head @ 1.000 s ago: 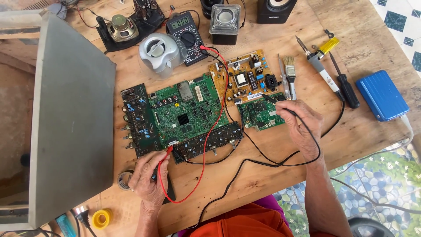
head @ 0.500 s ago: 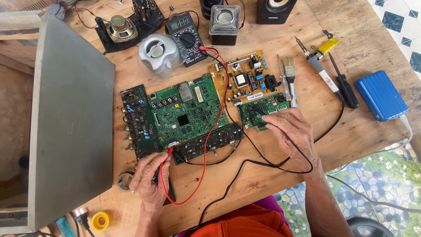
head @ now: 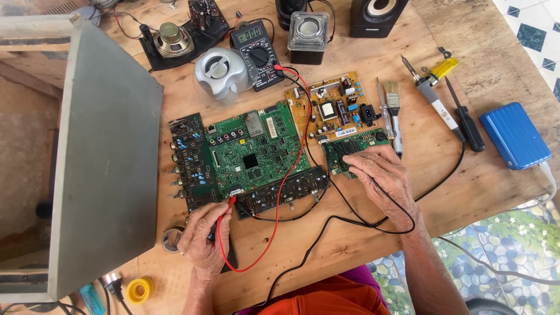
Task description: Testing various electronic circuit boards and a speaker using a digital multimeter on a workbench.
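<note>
1. Since a second earlier, my right hand (head: pixel 382 175) had slid left and down over the small green board (head: pixel 350 153), from its right part to its near edge; my left hand (head: pixel 204 233) had stayed where it was at the near edge of the big board.
2. Across the wooden table (head: pixel 484 192) the large green mainboard (head: pixel 256 153) lay flat at the middle, the yellow power board (head: pixel 335 108) just beyond the small green one, and the multimeter (head: pixel 258 53) farther back with both leads plugged in.
3. I judged the probing to be in hand rather than finished: both leads were out and both hands were down on the boards, and the meter's display was lit, though I could not tell its reading.
4. My left hand was clenched on the red probe (head: pixel 228 203), its tip touching the near edge of the mainboard, just ahead of my fingers.
5. My right hand was curled, fingertips pressing on the small green board; the black lead (head: pixel 350 219) ran under the palm, but I could not tell whether the fingers pinched its probe, as the hand hid it.
6. What was left, as I judged it, was reading the meter.
</note>
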